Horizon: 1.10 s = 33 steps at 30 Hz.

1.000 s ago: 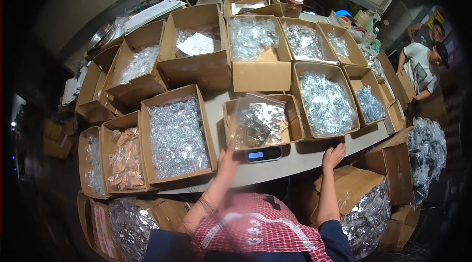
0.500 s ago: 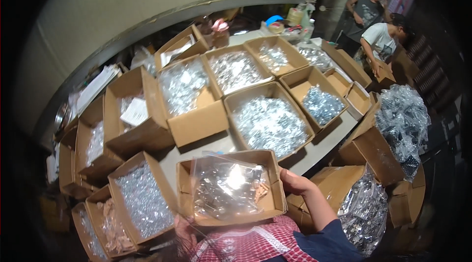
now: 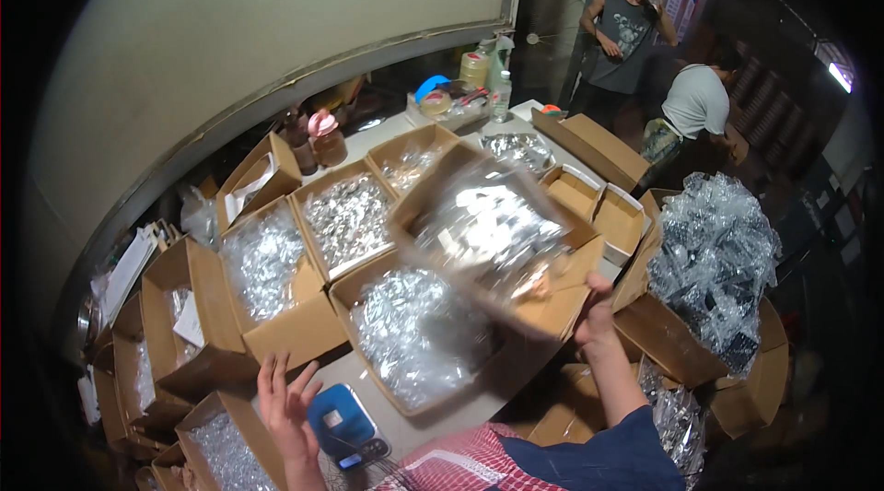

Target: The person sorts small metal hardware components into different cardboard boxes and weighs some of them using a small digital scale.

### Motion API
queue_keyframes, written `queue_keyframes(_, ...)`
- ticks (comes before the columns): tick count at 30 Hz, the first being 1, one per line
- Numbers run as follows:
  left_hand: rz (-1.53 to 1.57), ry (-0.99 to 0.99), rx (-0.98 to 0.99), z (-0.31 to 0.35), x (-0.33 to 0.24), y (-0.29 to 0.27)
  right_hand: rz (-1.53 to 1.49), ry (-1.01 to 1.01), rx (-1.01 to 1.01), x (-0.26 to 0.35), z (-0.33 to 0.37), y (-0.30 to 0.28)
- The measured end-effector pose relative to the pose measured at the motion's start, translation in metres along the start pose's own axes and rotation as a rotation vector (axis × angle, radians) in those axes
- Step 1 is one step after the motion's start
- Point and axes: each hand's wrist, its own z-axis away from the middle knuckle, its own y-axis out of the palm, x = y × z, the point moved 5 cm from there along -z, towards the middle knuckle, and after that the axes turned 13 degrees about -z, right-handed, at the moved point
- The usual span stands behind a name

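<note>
My right hand [image 3: 597, 321] grips the near right corner of a cardboard box [image 3: 562, 307], which is tilted and blurred by motion. Inside it lie a clear plastic bag [image 3: 488, 224] of shiny pieces and some copper-coloured bits [image 3: 534, 286]. The held box hangs over the right part of a larger box of clear packets [image 3: 405, 334] and hides the box beyond it. My left hand [image 3: 287, 403] is empty, fingers spread, just left of a small blue scale [image 3: 343, 419] on the table.
Open boxes of metal parts [image 3: 348, 219] and clear packets [image 3: 265, 261] cover the table [image 3: 373, 399]. A tall heap of bubble-wrapped pieces [image 3: 714, 261] rises at the right. Bottles [image 3: 500, 97] and a jar [image 3: 326, 139] stand at the back. Two people [image 3: 626, 30] are at the far right.
The box has gone from in front of me to the far right in my right hand. My left hand has let go of it and opened. The scale has come into view.
</note>
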Motion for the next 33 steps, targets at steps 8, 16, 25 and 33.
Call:
queue_keyframes(8, 0.051, -0.260, -0.184, -0.039, 0.081, -0.115, 1.029, -1.071, -0.522, 0.185, -0.108, -0.102)
queue_keyframes(16, -0.036, -0.270, -0.283, -0.075, 0.050, -0.063, 1.917, -0.740, -0.700, 0.173, -0.185, -0.137)
queue_keyframes(25, -0.073, -0.301, -0.245, -0.075, 0.066, -0.069, 1.773, -0.602, -0.628, 0.191, -0.211, -0.128)
queue_keyframes(33, -0.104, -0.272, -0.272, -0.073, 0.060, -0.080, 2.048, -0.752, -0.432, 0.205, -0.255, -0.074)
